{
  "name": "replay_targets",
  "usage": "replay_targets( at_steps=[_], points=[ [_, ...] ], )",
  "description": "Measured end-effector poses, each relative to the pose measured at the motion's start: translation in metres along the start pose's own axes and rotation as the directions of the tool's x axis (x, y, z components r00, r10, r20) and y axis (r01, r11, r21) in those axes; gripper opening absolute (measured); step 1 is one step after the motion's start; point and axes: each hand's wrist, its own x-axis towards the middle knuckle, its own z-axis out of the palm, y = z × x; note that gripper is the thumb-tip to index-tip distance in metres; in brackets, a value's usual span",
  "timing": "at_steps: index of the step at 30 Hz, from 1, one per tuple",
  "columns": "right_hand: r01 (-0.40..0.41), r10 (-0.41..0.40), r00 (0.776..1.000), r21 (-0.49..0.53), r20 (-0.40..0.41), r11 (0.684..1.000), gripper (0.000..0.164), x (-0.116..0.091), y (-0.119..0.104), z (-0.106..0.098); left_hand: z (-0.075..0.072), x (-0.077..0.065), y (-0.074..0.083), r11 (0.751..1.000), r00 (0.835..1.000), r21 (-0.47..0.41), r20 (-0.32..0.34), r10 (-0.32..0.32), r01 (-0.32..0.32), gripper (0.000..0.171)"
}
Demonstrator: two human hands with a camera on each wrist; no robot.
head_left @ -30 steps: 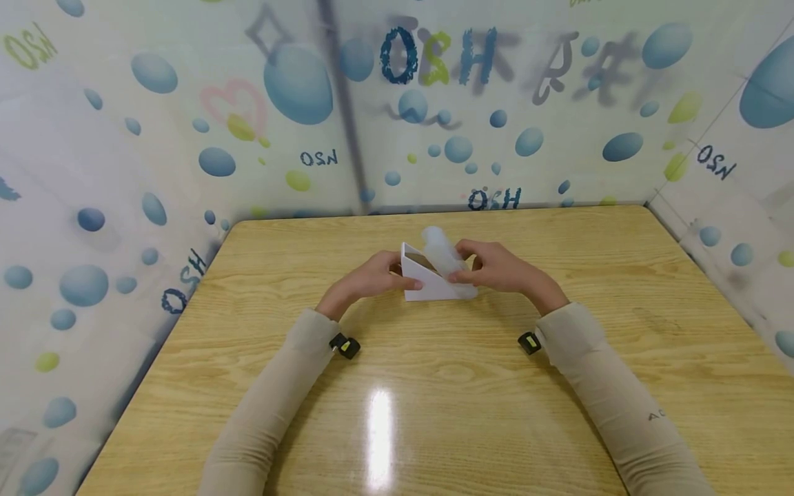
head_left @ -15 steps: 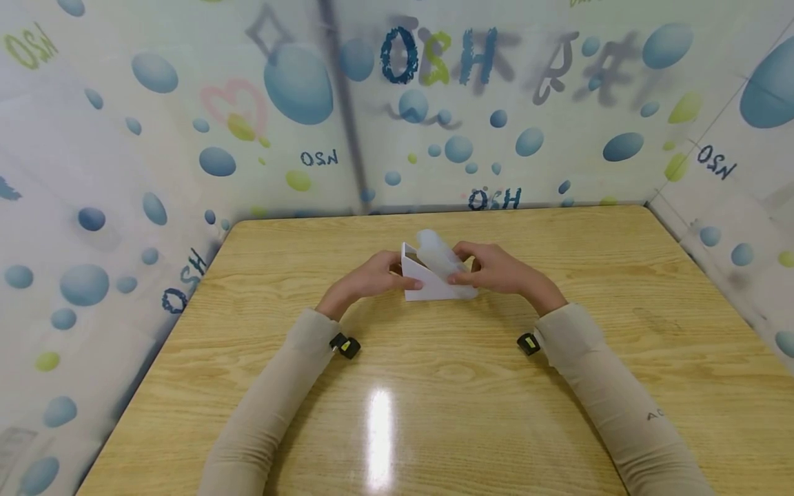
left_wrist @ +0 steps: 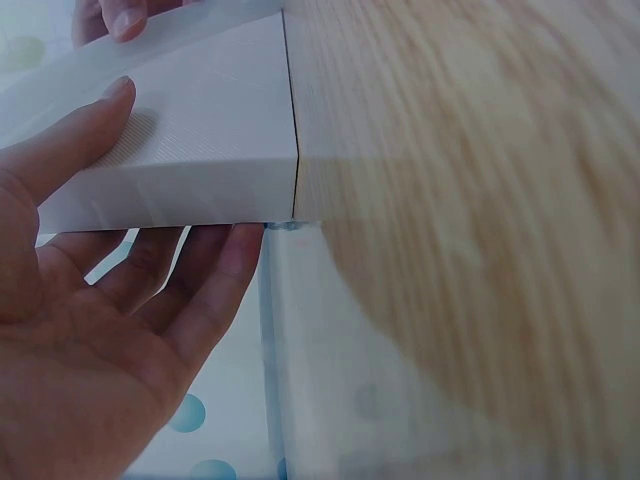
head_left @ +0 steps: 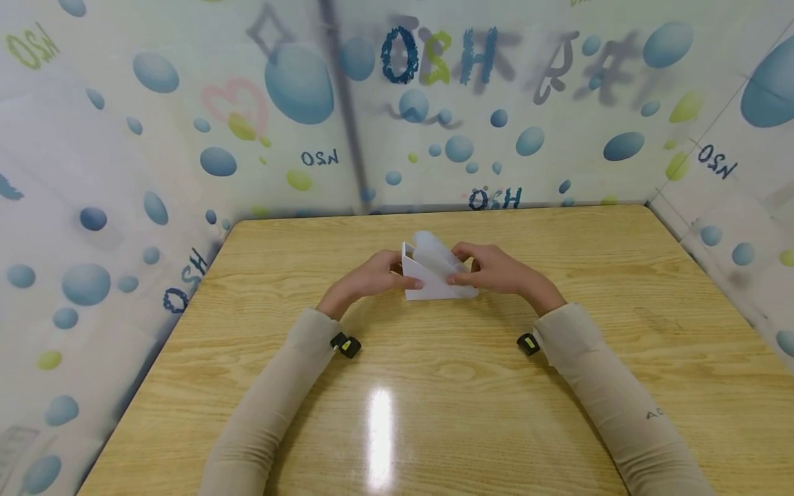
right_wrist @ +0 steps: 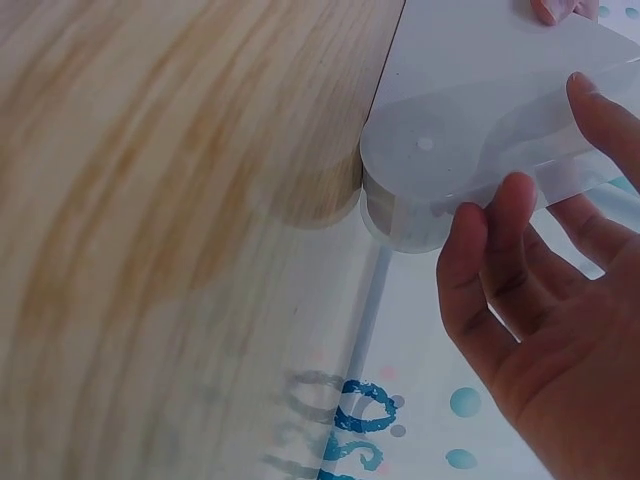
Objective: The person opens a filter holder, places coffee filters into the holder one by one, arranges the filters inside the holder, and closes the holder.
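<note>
On the table in the head view stands a white box (head_left: 426,285) with a sloped top edge and an open top. My left hand (head_left: 375,273) grips its taller left end, thumb on the near face and fingers round the end wall, as the left wrist view also shows. A translucent lid (head_left: 434,255) with rounded ends sits tilted over the box, its upper end raised above the opening. My right hand (head_left: 496,269) pinches this lid between thumb and fingers near the low right end. From the right wrist side, the lid's rounded end (right_wrist: 420,160) overlaps the box wall.
The wood-grain table (head_left: 453,386) reaches back to a printed curtain (head_left: 527,103) with blue and green dots. Small black devices hang at both cuffs, one by the left sleeve (head_left: 345,344) and one by the right sleeve (head_left: 528,344).
The lid has swung left and down, so its raised end covers more of the box opening. My right hand has shifted very slightly left; the left hand and the box stay put.
</note>
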Motion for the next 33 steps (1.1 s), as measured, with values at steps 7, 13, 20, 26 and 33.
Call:
replay_targets(
  at_steps=[7,13,20,26,33],
  points=[
    [0.006,-0.006,1.000,-0.006,-0.004,1.000,0.039,0.0004,0.0003,0.0002,-0.0001,0.0000,0.0004,1.000,1.000,0.000,0.004,0.001,-0.001,0.038],
    [0.010,-0.010,1.000,0.006,-0.002,1.000,0.038,-0.0004,-0.0015,0.0004,-0.0002,0.0002,0.0008,1.000,1.000,0.004,0.002,-0.002,0.002,0.037],
    [0.001,-0.001,1.000,-0.007,-0.001,1.000,0.040,0.0003,-0.0018,0.0019,0.0002,-0.0002,0.0004,1.000,1.000,-0.005,0.003,-0.005,0.006,0.036],
    [-0.008,0.008,1.000,-0.001,0.003,1.000,0.040,0.0002,-0.0022,0.0016,0.0002,0.0000,-0.0006,1.000,1.000,-0.002,0.003,0.004,-0.004,0.038],
    [0.001,-0.001,1.000,-0.004,0.001,1.000,0.038,0.0004,-0.0006,0.0025,0.0002,0.0014,-0.0011,1.000,1.000,-0.001,0.008,0.003,-0.003,0.038]
  ],
)
